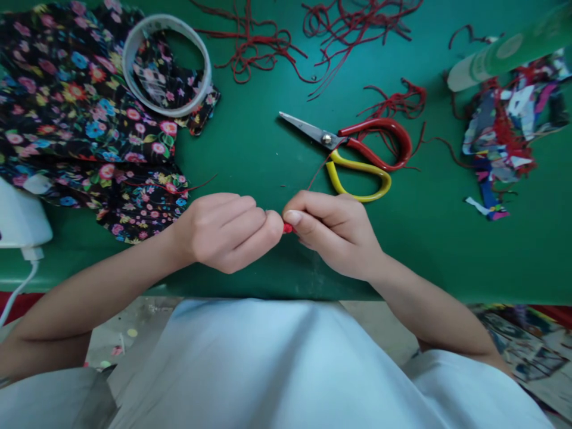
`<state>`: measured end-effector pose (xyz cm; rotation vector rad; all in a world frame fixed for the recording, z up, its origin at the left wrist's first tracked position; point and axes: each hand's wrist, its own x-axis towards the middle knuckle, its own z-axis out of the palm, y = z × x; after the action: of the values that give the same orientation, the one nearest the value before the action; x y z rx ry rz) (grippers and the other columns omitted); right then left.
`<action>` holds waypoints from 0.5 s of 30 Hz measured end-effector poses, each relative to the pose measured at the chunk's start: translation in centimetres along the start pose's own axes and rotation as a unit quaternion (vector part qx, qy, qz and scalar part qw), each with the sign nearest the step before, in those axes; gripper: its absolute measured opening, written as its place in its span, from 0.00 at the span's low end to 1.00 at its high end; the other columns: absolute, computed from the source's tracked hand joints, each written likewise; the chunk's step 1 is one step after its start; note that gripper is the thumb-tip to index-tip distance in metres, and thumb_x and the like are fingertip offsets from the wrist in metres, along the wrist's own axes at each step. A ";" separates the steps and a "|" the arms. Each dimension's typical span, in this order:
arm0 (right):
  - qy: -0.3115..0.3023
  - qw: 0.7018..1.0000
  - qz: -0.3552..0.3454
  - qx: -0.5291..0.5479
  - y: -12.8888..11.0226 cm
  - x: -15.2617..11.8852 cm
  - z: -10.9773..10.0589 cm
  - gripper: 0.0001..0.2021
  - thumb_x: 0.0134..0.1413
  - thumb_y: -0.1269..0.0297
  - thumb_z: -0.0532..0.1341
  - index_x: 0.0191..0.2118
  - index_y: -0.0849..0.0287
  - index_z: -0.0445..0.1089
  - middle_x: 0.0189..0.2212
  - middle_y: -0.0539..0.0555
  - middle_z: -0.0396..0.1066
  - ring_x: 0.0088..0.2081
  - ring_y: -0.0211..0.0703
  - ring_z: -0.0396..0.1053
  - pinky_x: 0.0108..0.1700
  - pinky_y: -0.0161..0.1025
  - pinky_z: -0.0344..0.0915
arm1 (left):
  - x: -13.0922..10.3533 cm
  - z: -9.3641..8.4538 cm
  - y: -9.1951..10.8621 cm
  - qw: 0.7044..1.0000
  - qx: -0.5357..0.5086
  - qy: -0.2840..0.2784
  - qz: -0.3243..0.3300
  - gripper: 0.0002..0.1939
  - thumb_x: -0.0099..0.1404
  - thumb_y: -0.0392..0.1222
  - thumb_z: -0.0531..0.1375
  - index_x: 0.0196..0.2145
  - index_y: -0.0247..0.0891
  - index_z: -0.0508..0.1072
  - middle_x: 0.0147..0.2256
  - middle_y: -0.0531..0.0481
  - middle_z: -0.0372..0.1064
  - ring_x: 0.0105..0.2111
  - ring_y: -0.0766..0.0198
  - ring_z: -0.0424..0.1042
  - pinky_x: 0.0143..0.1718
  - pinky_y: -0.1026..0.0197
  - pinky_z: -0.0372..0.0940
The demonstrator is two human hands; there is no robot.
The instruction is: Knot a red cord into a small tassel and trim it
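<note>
My left hand (232, 232) is closed with its fingers curled under, and its fingertips are hidden. Close against it, my right hand (333, 229) pinches with thumb and forefinger. A small red knot of cord (288, 227) shows between the two hands, and both appear to grip it. From the right hand a thin dark red cord (318, 173) runs up toward the scissors. These scissors (328, 140), with one red and one yellow handle, lie just beyond the right hand, blades pointing left. Another red cord end (203, 183) sticks out above the left wrist.
Black flowered fabric (80, 107) covers the left side of the green table (250, 149), under a roll of clear tape (129, 56). Red cords (254, 44) lie tangled at the back. At right are a green-and-white bottle (504, 56) and fabric scraps (500, 131). A white box (22, 214) with a cable sits left.
</note>
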<state>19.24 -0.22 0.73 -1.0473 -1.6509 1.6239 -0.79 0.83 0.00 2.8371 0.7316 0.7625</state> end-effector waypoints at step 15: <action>-0.108 0.925 0.230 0.281 0.5 0.3 -0.5 0.19 0.59 0.49 0.63 0.28 0.60 0.62 0.16 0.39 0.41 0.15 0.25 0.38 0.14 0.26 0.39 | 0.5 -0.3 -0.3 0.995 0.083 0.000 0.063 0.12 0.70 0.34 0.54 0.29 0.38 0.71 0.19 0.55 0.56 0.18 0.70 0.59 0.17 0.63 0.49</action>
<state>19.57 0.26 0.27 -1.0141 -0.9731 2.4054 -0.69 1.28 0.37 3.0579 0.6508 0.7530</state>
